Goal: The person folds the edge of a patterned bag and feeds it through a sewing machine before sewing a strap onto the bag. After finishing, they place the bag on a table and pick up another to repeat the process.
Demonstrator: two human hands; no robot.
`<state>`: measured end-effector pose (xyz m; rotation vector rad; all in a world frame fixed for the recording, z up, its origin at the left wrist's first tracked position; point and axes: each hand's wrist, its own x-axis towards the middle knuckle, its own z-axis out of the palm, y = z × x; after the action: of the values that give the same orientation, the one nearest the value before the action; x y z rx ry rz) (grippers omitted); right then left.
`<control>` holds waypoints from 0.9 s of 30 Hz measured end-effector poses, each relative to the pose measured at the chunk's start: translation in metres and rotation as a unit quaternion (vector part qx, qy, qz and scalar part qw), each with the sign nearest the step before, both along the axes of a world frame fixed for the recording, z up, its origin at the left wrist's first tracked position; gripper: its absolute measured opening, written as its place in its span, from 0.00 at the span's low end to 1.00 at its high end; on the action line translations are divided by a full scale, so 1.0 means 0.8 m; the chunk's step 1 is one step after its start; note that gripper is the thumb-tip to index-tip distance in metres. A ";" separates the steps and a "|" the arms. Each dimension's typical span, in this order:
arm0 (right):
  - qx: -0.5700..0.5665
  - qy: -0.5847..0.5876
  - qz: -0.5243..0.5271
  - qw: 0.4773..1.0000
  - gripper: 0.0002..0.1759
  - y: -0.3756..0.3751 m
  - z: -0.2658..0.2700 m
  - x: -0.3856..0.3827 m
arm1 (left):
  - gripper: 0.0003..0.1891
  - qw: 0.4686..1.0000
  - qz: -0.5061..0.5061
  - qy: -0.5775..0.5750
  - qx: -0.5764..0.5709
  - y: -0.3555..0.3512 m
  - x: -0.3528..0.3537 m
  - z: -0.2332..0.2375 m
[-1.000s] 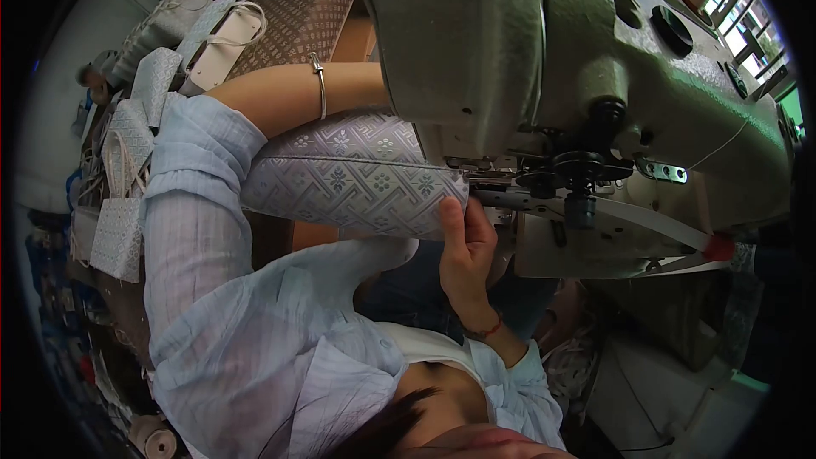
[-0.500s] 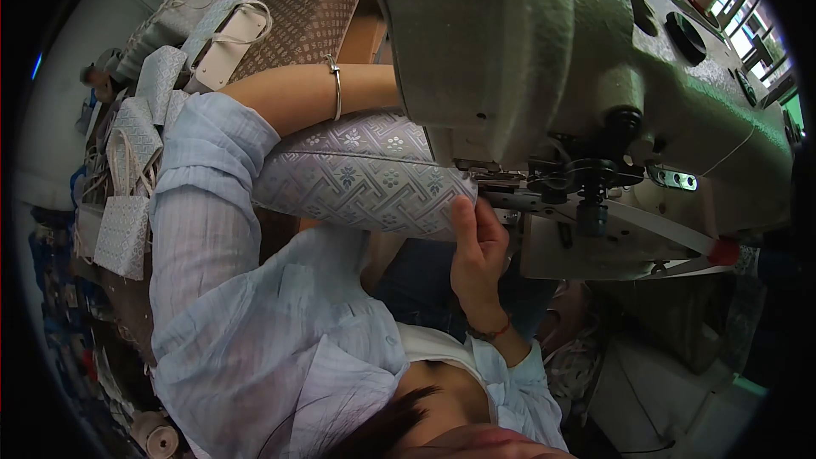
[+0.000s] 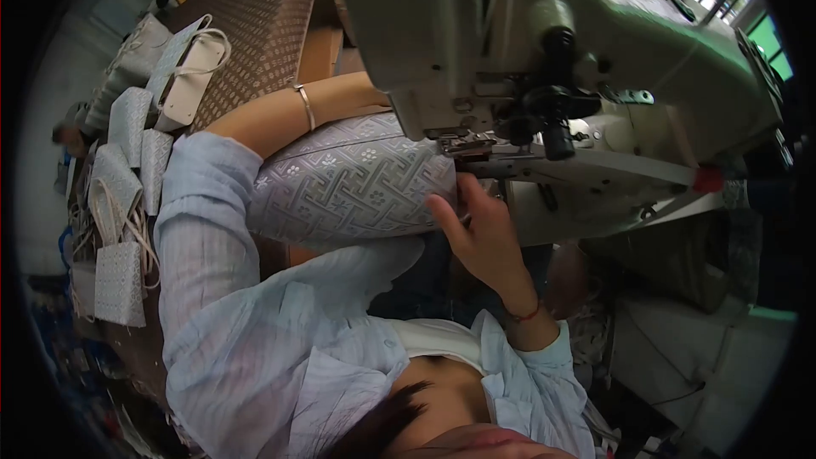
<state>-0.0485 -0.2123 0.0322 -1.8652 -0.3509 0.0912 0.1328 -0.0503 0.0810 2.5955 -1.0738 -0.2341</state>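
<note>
1. Head view, arm pose: my right hand [image 3: 480, 234] reached up from my chest with the wrist slightly bent back and a red cord [image 3: 524, 314] around it. My left forearm [image 3: 280, 115] lay stretched along the far side of the work, a thin bangle [image 3: 303, 106] on it. It ran in behind the sewing machine [image 3: 510, 25].
2. Head view, the work: the brocade piece [image 3: 348, 183], silver-grey with a woven key pattern, sat bulged like a roll between my left sleeve and the machine. Its long axis ran across the picture, and its right end pointed at the presser foot [image 3: 466, 146] and lay just under it.
3. Head view, fingers: my right fingers [image 3: 446, 212] were bent and closed on the end edge of the brocade piece, the thumb flat on its outer face and the others tucked toward the machine bed. My left hand was hidden behind the machine, so I could not tell how its fingers stood.
4. Head view, around: small patterned bags [image 3: 119, 280] lay heaped at the left, beside a brown patterned tabletop [image 3: 255, 25].
</note>
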 end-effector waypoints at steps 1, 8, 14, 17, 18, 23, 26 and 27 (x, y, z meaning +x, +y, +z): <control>-0.006 -0.001 -0.015 1.000 0.10 -0.010 -0.002 -0.006 | 0.18 0.998 0.016 0.003 0.052 -0.002 -0.016 0.020; -0.254 -0.265 -0.224 0.903 0.09 -0.122 -0.147 0.024 | 0.20 0.953 -0.080 -0.265 0.122 0.065 -0.157 0.056; -0.226 -0.266 -0.284 0.893 0.09 -0.150 -0.196 -0.013 | 0.36 0.888 -0.109 0.375 -0.243 -0.017 -0.297 -0.057; -0.235 -0.224 -0.315 0.892 0.09 -0.161 -0.190 -0.032 | 0.42 0.702 0.125 0.455 -0.533 -0.076 -0.281 -0.189; -0.241 -0.201 -0.326 0.892 0.09 -0.165 -0.189 -0.037 | 0.42 0.612 0.185 0.458 -0.618 -0.093 -0.264 -0.209; -0.315 -0.309 -0.340 0.831 0.08 -0.166 -0.187 -0.018 | 0.42 0.659 0.198 0.306 -0.659 -0.120 -0.282 -0.207; -0.355 -0.329 -0.357 0.799 0.08 -0.167 -0.187 -0.014 | 0.38 0.659 0.192 0.290 -0.667 -0.114 -0.294 -0.208; -0.373 -0.332 -0.357 0.789 0.08 -0.166 -0.186 -0.017 | 0.36 0.648 0.204 0.284 -0.676 -0.116 -0.297 -0.210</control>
<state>-0.0620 -0.3449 -0.1169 -2.6631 -0.0350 -1.1250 -0.1045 -0.1430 -0.0870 1.1277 -0.1442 -0.0511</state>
